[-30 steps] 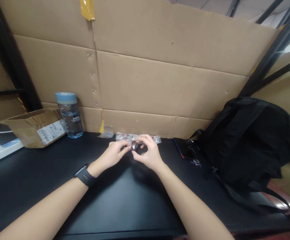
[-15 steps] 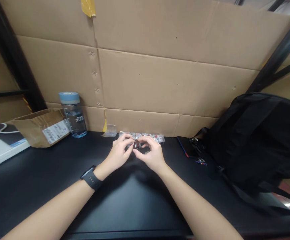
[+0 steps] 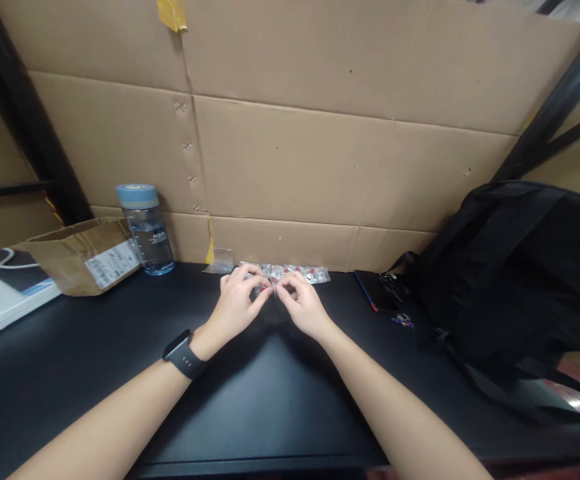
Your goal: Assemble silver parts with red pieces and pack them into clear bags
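Observation:
My left hand (image 3: 237, 297), with a black watch (image 3: 185, 353) on its wrist, is closed in a pinch. Thumb and index finger hold a small thin piece (image 3: 274, 288), whose kind I cannot make out, with a little red beside it. From the other side my right hand (image 3: 304, 307) pinches the same small piece, its fingertips almost meeting those of the left. Just behind both hands lie clear plastic packets (image 3: 315, 274) with small red bits inside, partly hidden by the fingers.
A water bottle (image 3: 151, 233) and an open brown paper bag (image 3: 83, 260) stand at the back left, beside a white box (image 3: 20, 310). On the right are a black backpack (image 3: 510, 280), a dark phone-like slab (image 3: 370, 290) and a keyring (image 3: 403, 321). Cardboard (image 3: 310, 167) walls the back.
The small piece has turned from showing a dark round face with red to a thin edge. My right fingers have closed in tighter around it.

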`<state>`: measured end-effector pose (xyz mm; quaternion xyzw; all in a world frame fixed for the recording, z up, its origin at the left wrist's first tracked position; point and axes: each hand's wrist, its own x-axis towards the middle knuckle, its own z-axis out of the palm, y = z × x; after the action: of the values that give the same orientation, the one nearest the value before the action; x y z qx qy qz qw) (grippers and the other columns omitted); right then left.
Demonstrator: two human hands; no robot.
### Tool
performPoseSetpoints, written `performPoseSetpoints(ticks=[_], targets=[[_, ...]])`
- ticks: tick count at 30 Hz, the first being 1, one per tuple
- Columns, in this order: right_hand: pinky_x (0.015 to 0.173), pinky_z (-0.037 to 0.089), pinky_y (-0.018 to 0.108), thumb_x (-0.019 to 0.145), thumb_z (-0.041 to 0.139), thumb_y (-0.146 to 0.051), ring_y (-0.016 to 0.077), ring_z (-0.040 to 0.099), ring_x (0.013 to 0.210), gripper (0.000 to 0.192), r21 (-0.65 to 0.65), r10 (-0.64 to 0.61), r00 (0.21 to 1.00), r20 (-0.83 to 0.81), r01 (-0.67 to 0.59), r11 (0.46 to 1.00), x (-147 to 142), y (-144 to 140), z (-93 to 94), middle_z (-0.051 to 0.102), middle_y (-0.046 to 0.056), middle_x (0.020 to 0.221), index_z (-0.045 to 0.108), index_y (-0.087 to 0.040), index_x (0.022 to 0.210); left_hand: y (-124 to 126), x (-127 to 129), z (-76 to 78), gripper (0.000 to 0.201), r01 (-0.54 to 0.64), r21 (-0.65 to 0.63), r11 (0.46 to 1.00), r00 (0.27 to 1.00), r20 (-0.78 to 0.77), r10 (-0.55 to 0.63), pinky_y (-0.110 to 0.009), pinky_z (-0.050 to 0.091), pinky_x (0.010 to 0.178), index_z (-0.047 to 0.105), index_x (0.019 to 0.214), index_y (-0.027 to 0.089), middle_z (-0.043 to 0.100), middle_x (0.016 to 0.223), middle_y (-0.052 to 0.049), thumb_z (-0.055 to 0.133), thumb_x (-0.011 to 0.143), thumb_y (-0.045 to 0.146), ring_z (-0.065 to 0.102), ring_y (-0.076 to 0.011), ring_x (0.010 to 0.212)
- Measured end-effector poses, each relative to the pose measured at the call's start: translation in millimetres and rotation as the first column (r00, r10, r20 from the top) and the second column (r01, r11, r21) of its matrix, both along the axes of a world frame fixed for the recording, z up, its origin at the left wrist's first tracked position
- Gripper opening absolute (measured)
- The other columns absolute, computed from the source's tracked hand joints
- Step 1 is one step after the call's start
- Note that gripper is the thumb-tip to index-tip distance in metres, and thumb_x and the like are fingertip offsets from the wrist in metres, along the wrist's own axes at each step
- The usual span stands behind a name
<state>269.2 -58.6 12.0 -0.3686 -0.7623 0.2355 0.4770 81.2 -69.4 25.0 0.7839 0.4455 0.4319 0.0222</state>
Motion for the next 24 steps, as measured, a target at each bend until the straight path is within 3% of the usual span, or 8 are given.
performPoseSetpoints(ticks=[3, 5, 8, 11, 17, 21, 23, 24], targets=[[0.071, 0.053, 0.027, 0.098, 0.056, -0.031, 0.0193, 0.06, 0.1, 0.018, 0.041, 0.005, 0.998, 0.065, -0.008, 0.999, 1.7, -1.1, 2.5, 0.058, 0.007, 0.104, 0.063, -0.02, 0.085, 0.5, -2.0, 3.4, 0.03, 0.013, -0.03, 0.999, 0.996, 0.092, -0.011, -0.036, 0.043, 0.095, 0.065, 0.101, 0.022, 0.067, 0.107, -0.006, 0.038, 0.105, 0.036, 0.06, -0.0221, 0.107], [0.072, 0.053, 0.027, 0.098, 0.055, -0.029, 0.0191, 0.059, 0.101, 0.016, 0.064, 0.012, 0.996, 0.09, -0.017, 0.998, 2.0, -1.5, 3.1, 0.057, 0.007, 0.105, 0.062, -0.021, 0.086, 1.2, -4.5, 4.2, 0.035, 0.072, -0.055, 0.996, 0.995, 0.074, -0.068, -0.036, 0.042, 0.096, 0.065, 0.107, 0.023, 0.067, 0.113, -0.006, 0.032, 0.106, 0.037, 0.06, -0.0214, 0.11], [0.074, 0.054, 0.028, 0.098, 0.054, -0.026, 0.0187, 0.058, 0.101, 0.014, 0.067, 0.026, 0.995, 0.099, -0.033, 0.997, 2.3, -1.1, 2.8, 0.054, 0.007, 0.107, 0.06, -0.021, 0.087, 3.2, -8.5, 1.5, 0.032, 0.174, -0.12, 0.977, 0.971, -0.144, -0.19, -0.04, 0.037, 0.102, 0.068, 0.109, 0.026, 0.066, 0.125, -0.005, 0.041, 0.104, 0.043, 0.055, -0.024, 0.121], [0.081, 0.054, 0.03, 0.098, 0.053, -0.025, 0.019, 0.058, 0.103, 0.016, 0.065, 0.012, 0.992, 0.124, -0.02, 0.998, 3.5, 0.0, 1.3, 0.054, 0.007, 0.109, 0.059, -0.02, 0.084, 6.7, -12.4, -2.7, 0.03, 0.217, -0.175, 0.96, 0.918, -0.297, -0.262, -0.04, 0.038, 0.099, 0.069, 0.109, 0.027, 0.067, 0.123, -0.005, 0.047, 0.101, 0.045, 0.056, -0.0248, 0.119], [0.1, 0.045, 0.038, 0.098, 0.054, -0.025, 0.0202, 0.056, 0.109, 0.014, 0.132, -0.006, 0.961, 0.278, -0.032, 0.991, 10.6, 8.5, -5.3, 0.058, 0.006, 0.107, 0.062, -0.02, 0.087, 22.0, -32.2, 2.3, 0.031, 0.129, -0.175, 0.976, 0.946, -0.274, -0.174, -0.035, 0.043, 0.092, 0.071, 0.106, 0.026, 0.073, 0.11, -0.006, 0.045, 0.101, 0.043, 0.063, -0.0234, 0.105], [0.096, 0.045, 0.036, 0.097, 0.055, -0.026, 0.0194, 0.059, 0.1, 0.016, 0.083, -0.02, 0.919, 0.394, -0.014, 0.996, 28.8, 19.0, -4.8, 0.061, 0.006, 0.1, 0.064, -0.019, 0.086, 34.8, -56.4, 4.1, 0.022, 0.117, -0.319, 0.94, 0.915, -0.334, -0.227, -0.029, 0.046, 0.081, 0.076, 0.086, 0.026, 0.075, 0.088, -0.002, 0.064, 0.088, 0.044, 0.067, -0.0211, 0.084], [0.09, 0.047, 0.035, 0.088, 0.068, -0.03, 0.02, 0.061, 0.095, 0.011, 0.018, -0.003, 0.872, 0.49, -0.007, 1.0, 42.2, 23.5, -2.7, 0.064, 0.005, 0.099, 0.067, -0.019, 0.093, 40.5, -66.7, 0.5, 0.018, 0.116, -0.397, 0.91, 0.895, -0.355, -0.269, -0.027, 0.046, 0.078, 0.078, 0.084, 0.028, 0.075, 0.086, -0.001, 0.073, 0.079, 0.044, 0.068, -0.021, 0.082], [0.088, 0.047, 0.035, 0.082, 0.075, -0.03, 0.0205, 0.061, 0.094, 0.02, -0.016, 0.011, 0.849, 0.528, -0.003, 1.0, 48.6, 25.3, -1.6, 0.065, 0.005, 0.101, 0.068, -0.019, 0.098, 43.0, -70.5, -2.1, 0.018, 0.115, -0.427, 0.897, 0.891, -0.354, -0.283, -0.027, 0.046, 0.076, 0.078, 0.085, 0.028, 0.076, 0.087, -0.001, 0.076, 0.076, 0.043, 0.068, -0.021, 0.082]])
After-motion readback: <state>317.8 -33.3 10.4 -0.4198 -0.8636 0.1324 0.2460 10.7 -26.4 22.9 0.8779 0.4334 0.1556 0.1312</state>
